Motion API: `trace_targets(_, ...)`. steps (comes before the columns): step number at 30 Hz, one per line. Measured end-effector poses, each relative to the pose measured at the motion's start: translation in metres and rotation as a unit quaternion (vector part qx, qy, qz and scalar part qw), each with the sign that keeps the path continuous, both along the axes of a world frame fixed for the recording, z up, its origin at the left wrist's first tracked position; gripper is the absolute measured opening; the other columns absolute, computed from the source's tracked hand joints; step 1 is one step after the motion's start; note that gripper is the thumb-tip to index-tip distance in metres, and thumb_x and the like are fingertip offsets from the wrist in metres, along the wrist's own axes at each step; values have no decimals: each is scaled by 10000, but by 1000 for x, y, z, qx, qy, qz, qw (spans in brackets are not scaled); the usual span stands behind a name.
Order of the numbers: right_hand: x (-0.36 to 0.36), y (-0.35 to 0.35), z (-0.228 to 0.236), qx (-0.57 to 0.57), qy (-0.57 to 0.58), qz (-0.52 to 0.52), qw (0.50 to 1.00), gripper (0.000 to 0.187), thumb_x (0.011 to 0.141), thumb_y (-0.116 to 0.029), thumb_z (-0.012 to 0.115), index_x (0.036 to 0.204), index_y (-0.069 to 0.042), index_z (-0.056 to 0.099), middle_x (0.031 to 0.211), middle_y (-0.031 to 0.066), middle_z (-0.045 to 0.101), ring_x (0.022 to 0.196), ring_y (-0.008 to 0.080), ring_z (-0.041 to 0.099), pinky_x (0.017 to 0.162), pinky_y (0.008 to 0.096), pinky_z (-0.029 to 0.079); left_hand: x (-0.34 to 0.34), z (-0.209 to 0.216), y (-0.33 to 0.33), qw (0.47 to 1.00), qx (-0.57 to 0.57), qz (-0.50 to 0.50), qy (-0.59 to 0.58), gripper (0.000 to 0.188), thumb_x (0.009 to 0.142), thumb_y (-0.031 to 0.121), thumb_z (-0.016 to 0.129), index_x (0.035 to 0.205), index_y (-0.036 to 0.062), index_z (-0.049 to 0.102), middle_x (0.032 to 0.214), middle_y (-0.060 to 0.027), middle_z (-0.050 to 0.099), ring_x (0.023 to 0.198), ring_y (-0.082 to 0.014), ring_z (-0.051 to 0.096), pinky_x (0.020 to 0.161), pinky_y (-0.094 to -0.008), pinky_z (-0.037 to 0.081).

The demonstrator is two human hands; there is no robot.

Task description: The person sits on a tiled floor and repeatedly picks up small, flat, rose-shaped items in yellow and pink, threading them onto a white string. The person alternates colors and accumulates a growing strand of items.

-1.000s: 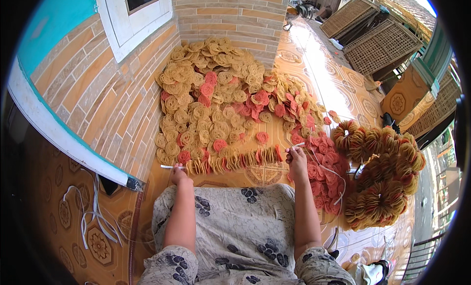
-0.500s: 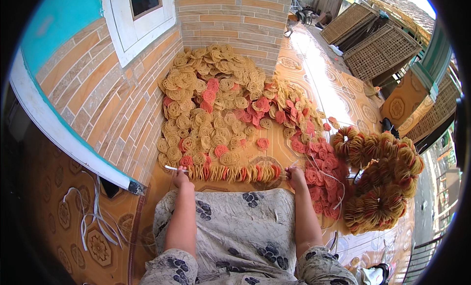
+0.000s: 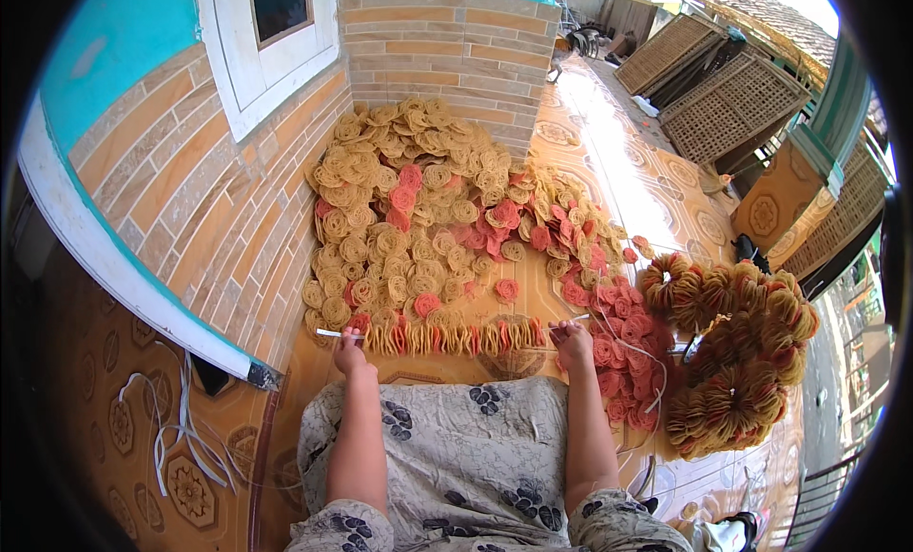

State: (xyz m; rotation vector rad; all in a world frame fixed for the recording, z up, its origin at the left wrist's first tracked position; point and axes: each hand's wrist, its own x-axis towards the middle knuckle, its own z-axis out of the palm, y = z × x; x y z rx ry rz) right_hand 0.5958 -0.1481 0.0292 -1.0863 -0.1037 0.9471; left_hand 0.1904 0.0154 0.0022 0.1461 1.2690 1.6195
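A row of thin, cracker-like coiled discs (image 3: 447, 339), yellow with some red, stands on edge between my two hands, threaded on a white strip (image 3: 328, 334). At the row's left end my left hand (image 3: 350, 352) is closed on the strip, whose end sticks out to the left. My right hand (image 3: 573, 347) pinches the strip at the other end, and a short white tip shows above its fingers. Just beyond the row lies a broad heap of loose yellow discs (image 3: 380, 257). Red discs (image 3: 623, 333) lie to the right of my right hand.
Bundled strings of discs (image 3: 732, 352) are piled at the right. Loose white strips (image 3: 181, 419) lie on the tiled floor at the left, near a door frame. A stone-clad wall (image 3: 238, 191) bounds the left and back. Woven racks (image 3: 737, 105) lean at the far right.
The row of discs looks more spread and its tops sit more upright. My right hand has turned slightly, and the strip's tip beside it shows more clearly. The view has shifted a little.
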Motion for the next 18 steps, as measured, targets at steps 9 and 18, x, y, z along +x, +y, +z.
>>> trace_targets(9, -42, 18, 71, 54, -315, 202, 926, 189, 967, -206, 568, 879, -39, 555, 760, 10, 589, 710, 82, 555, 663, 259, 469, 13, 89, -17, 916, 136, -323, 194, 178, 948, 91, 567, 1001, -64, 637, 849, -64, 657, 715, -98, 609, 665, -227, 514)
trace_targets(18, -144, 54, 166, -15, -424, 477, 770, 161, 909, -154, 655, 985, -26, 592, 824, -29, 597, 784, 45, 537, 706, 208, 444, 65, 183, -50, 721, 236, -577, 303, 110, 878, 60, 663, 941, -30, 673, 735, -24, 666, 657, -55, 596, 612, -206, 472)
